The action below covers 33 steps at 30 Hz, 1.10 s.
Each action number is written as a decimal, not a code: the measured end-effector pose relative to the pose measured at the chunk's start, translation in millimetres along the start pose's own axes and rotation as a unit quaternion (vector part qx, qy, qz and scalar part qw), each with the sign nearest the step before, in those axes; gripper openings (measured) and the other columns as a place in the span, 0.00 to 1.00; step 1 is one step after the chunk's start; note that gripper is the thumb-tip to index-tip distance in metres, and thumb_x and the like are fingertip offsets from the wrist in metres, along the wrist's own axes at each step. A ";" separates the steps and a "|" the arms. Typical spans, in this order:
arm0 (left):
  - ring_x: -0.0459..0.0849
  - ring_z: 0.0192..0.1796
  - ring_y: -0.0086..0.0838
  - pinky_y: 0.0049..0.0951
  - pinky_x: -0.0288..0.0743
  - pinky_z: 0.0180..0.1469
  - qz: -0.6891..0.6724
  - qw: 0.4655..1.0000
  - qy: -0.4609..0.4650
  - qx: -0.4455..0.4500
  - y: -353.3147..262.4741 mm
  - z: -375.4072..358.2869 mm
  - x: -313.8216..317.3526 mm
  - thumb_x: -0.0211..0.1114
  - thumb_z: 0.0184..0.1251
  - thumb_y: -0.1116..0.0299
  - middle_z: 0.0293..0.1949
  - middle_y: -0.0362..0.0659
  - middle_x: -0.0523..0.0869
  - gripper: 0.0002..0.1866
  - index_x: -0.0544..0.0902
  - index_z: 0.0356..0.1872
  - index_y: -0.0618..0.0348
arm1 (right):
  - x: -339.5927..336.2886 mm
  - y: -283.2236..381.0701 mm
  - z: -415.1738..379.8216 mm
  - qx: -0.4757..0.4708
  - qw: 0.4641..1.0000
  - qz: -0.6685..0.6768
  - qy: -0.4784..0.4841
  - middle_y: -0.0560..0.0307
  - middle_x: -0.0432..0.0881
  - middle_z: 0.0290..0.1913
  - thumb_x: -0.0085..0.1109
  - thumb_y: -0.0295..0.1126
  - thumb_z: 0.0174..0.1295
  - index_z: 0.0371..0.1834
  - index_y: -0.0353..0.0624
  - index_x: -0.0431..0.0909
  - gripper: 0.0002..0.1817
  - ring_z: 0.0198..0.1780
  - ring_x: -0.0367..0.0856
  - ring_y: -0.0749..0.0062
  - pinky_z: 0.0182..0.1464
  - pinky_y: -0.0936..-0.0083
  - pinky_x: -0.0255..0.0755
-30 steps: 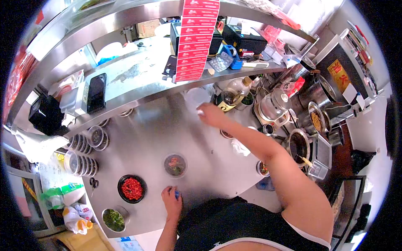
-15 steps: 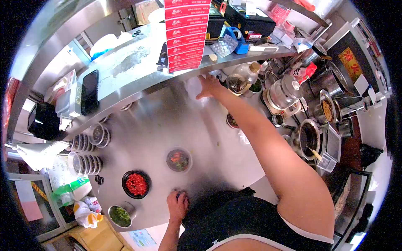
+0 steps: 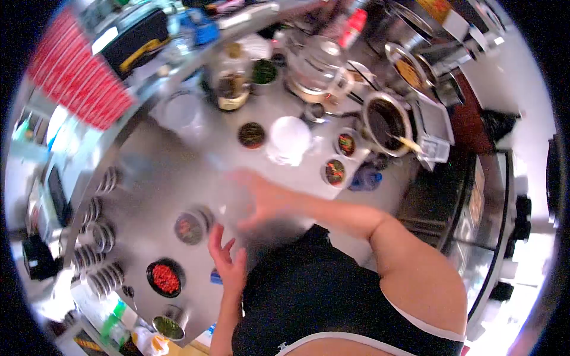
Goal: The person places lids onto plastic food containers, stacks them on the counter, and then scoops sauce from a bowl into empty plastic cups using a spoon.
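Observation:
My left hand (image 3: pixel 227 256) hovers over the steel counter (image 3: pixel 172 169) with fingers spread and nothing in them. A small blue object (image 3: pixel 216 276) lies beside its wrist. My right hand (image 3: pixel 256 199) is smeared by motion above the middle of the counter; a pale, see-through blur surrounds its fingers, and I cannot tell what it holds. Left of both hands stands a clear round tub (image 3: pixel 191 228) with red and green food inside. Nearer the front left are a black bowl of chopped red peppers (image 3: pixel 165 279) and a steel pot holding greens (image 3: pixel 170 323).
Stacked lidded tubs (image 3: pixel 102 279) line the left side. White round lids or bowls (image 3: pixel 290 137) sit beside a dark-filled tub (image 3: pixel 252 135). Two filled tubs, a glass kettle (image 3: pixel 320 62) and a large pot of dark liquid (image 3: pixel 386 123) occupy the right. A raised shelf edge bounds the back.
My right hand has drawn back from beneath the rear shelf toward my body. My left hand has lifted and spread its fingers, uncovering the blue object. The view has swung right.

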<state>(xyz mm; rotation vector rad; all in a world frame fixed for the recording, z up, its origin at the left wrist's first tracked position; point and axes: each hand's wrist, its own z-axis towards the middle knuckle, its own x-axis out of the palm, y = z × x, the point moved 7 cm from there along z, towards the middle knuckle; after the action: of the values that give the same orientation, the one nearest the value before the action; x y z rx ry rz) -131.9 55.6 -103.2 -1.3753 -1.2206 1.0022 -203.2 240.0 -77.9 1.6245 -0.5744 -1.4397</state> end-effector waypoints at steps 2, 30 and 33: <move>0.66 0.68 0.42 0.45 0.63 0.67 -0.057 0.990 0.126 -0.036 1.8 9.4 46.3 0.75 0.50 0.60 0.67 0.49 0.64 0.48 0.54 0.70 0.56 | 16.7 2.9 -58.7 0.042 0.993 0.101 0.037 0.41 0.61 0.67 0.77 0.48 0.38 0.74 0.40 0.49 0.61 0.69 0.60 0.51 0.72 0.60 0.53; 0.71 0.57 0.47 0.43 0.66 0.60 0.400 0.907 0.074 0.105 90.5 68.6 215.6 0.66 0.61 0.64 0.53 0.54 0.72 0.25 0.72 0.59 0.59 | -108.6 -172.2 -226.7 0.239 0.938 -0.034 -0.248 0.37 0.56 0.70 0.74 0.55 0.43 0.76 0.45 0.44 0.61 0.71 0.56 0.46 0.68 0.56 0.61; 0.66 0.62 0.51 0.51 0.61 0.62 0.535 0.813 0.110 0.201 87.2 62.9 228.1 0.70 0.54 0.54 0.60 0.54 0.68 0.34 0.71 0.63 0.53 | -156.8 -189.7 -234.8 0.414 0.839 -0.238 -0.260 0.34 0.58 0.68 0.74 0.56 0.41 0.74 0.44 0.46 0.61 0.67 0.63 0.40 0.66 0.56 0.65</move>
<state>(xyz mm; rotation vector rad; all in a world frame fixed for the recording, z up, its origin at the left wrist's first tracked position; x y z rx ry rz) -145.9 291.4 -191.4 -1.7509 0.0831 1.6632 -52.6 534.1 -159.0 2.1278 -1.3143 -2.2295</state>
